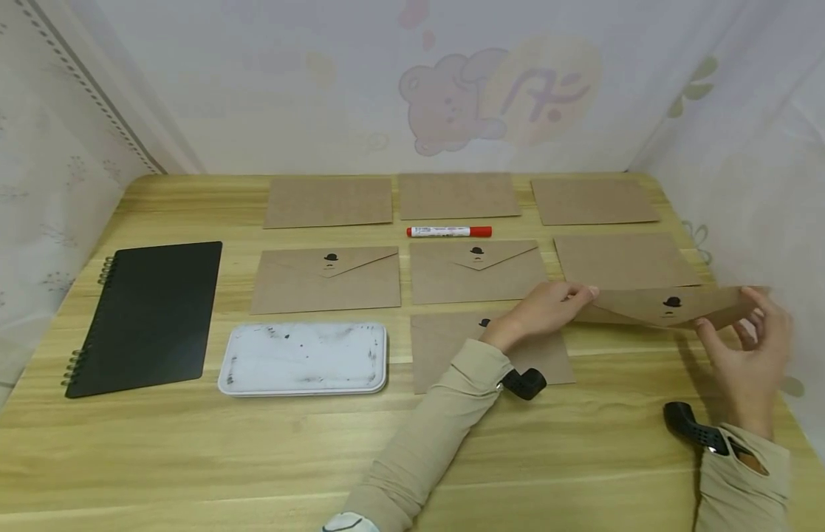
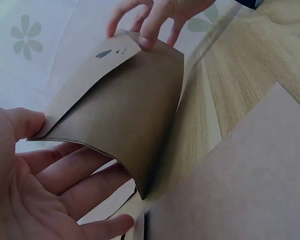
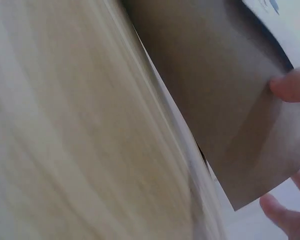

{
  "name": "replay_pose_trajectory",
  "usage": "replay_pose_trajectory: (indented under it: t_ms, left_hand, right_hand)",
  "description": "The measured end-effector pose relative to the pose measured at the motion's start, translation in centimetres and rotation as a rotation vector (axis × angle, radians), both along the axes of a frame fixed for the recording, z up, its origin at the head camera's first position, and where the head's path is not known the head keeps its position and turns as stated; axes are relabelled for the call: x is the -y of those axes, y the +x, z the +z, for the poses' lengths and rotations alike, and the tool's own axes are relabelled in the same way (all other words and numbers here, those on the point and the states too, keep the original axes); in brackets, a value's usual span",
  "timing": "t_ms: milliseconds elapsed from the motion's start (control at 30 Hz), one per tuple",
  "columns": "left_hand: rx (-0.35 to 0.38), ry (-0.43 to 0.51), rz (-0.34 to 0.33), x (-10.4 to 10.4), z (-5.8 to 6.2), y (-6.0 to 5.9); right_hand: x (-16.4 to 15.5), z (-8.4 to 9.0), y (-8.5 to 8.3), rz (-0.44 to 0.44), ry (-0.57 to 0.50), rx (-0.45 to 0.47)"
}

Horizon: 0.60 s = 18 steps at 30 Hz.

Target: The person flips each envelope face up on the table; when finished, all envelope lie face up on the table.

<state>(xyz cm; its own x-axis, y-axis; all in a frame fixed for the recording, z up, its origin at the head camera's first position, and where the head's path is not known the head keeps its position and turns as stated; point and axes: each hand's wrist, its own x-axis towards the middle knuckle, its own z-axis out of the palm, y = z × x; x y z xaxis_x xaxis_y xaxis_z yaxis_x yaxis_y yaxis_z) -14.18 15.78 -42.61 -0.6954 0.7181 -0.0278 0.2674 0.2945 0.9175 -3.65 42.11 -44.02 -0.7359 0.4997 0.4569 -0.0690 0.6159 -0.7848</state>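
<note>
A brown kraft envelope [image 1: 634, 301] with a black hat print on its pointed flap is held off the table by its two ends. My left hand [image 1: 543, 309] pinches its left end, thumb on the flap side and fingers behind. At the other end, my right hand [image 1: 754, 351] grips the right side. The left wrist view shows the envelope [image 2: 120, 105] bowed between both hands. Under my left forearm lies another envelope [image 1: 439, 362], partly covered. A plain-faced envelope [image 1: 621, 258] lies just behind the held one.
Flap-side-up envelopes [image 1: 326, 290] [image 1: 475, 284] lie in the middle row. Several plain-faced envelopes [image 1: 329, 203] line the back edge. A red-capped marker [image 1: 445, 232] lies between rows. At left are a black spiral notebook [image 1: 153, 318] and a scuffed white case [image 1: 306, 358]. Curtain-like sheets [image 1: 784, 170] border the table.
</note>
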Motion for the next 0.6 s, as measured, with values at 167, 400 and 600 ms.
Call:
replay_pose_trajectory:
  t_ms: [167,400,600]
  left_hand:
    - [-0.031,-0.023,0.034,-0.1,0.5,0.2]
    - [-0.260,-0.225,0.093,-0.8,0.5,1.1]
    - [-0.395,-0.282,0.127,-1.5,0.1,1.9]
  right_hand:
    - [0.2,0.1,-0.1,0.004,0.038,0.069]
    - [0.2,-0.4,-0.2,-0.038,0.163,0.078]
    - [-0.3,-0.7,-0.2,-0.028,0.246,0.017]
